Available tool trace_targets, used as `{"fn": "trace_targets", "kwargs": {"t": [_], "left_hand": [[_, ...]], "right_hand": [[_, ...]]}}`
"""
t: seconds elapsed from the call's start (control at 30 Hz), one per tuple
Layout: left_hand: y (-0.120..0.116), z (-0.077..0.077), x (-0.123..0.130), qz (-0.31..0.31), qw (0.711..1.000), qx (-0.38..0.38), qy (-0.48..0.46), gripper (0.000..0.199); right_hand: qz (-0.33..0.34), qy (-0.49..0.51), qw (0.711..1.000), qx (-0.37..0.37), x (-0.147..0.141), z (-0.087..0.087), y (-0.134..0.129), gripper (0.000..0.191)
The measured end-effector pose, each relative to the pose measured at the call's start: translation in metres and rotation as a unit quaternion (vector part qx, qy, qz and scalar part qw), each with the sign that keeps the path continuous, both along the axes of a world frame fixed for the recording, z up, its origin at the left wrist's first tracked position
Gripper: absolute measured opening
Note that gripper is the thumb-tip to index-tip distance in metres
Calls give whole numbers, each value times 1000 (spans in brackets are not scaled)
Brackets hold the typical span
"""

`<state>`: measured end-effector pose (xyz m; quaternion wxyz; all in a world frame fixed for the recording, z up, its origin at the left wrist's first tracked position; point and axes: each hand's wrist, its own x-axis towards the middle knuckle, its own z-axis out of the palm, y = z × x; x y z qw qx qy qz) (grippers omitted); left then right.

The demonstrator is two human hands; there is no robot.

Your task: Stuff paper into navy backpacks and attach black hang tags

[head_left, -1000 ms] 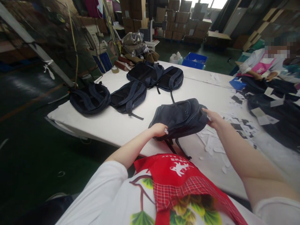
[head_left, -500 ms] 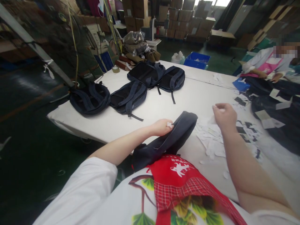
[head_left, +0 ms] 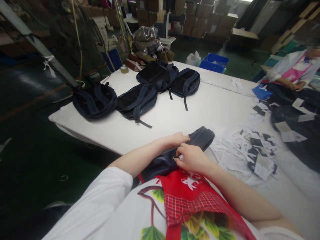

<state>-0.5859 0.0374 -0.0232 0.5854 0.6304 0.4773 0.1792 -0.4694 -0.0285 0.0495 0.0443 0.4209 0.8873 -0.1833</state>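
A white table (head_left: 215, 103) is flanked by a dark green floor (head_left: 32, 150), beyond which brown cardboard boxes (head_left: 205, 11) are stacked in dim light at the room's far end.

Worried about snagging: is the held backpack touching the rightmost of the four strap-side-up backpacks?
Apart. The head view shows white tabletop between the held backpack and the rightmost strap-side-up backpack, trailing strap included.

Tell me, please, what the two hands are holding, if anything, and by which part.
The left hand holds a dark backpack by its far edge; the right hand touches its upper side, but what exactly it grips there cannot be told.
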Motion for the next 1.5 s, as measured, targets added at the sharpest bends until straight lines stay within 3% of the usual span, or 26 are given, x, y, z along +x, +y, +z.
{"fn": "trace_targets", "kwargs": {"t": [0.2, 0.3, 0.43, 0.57, 0.63, 0.73, 0.9, 1.0, 1.07, 1.17, 1.23, 1.3, 1.37, 1.5], "left_hand": [[2, -3, 4, 16, 999, -16, -29, 18], [1, 1, 1, 20, 999, -6, -41, 19], [-8, 19, -3, 17, 999, 9, -47, 21], [-26, 51, -6, -46, 992, 103, -49, 28], [-35, 64, -10, -94, 980, 169, -53, 29], [-41, 74, -19, -112, 971, 208, -42, 29], [-34, 73, -23, -94, 961, 236, 109, 26], [-30, 73, -7, -87, 935, 282, 197, 31], [-29, 71, 6, -102, 930, 289, 205, 25], [-25, 61, 14, -84, 960, 249, 92, 23], [-21, 52, 9, 8, 985, 167, -49, 34], [-17, 44, -3, 118, 974, 68, -183, 41], [-14, 39, -15, 190, 943, -1, -273, 41], [-14, 36, -23, 199, 924, -59, -322, 37]], "right_hand": [[-7, -41, 999, 8, -2, 5, -5, 20], [-47, -37, 996, 65, 13, 4, 3, 22], [-201, -70, 963, 168, 57, -8, 45, 24], [-361, -69, 912, 182, 119, -22, 104, 23], [-406, -65, 896, 167, 146, -24, 126, 25], [-427, -52, 890, 150, 170, -18, 140, 30], [-399, 4, 900, 176, 160, -3, 128, 31], [-342, 49, 911, 226, 139, 7, 112, 29], [-301, 74, 916, 255, 126, 15, 99, 28], [-235, 125, 923, 279, 113, 25, 76, 26], [-177, 121, 944, 251, 108, 29, 59, 28], [-130, 54, 972, 189, 107, 29, 43, 31], [-99, -39, 987, 117, 108, 25, 30, 32], [-62, -139, 988, -3, 110, 10, 18, 23]]}}
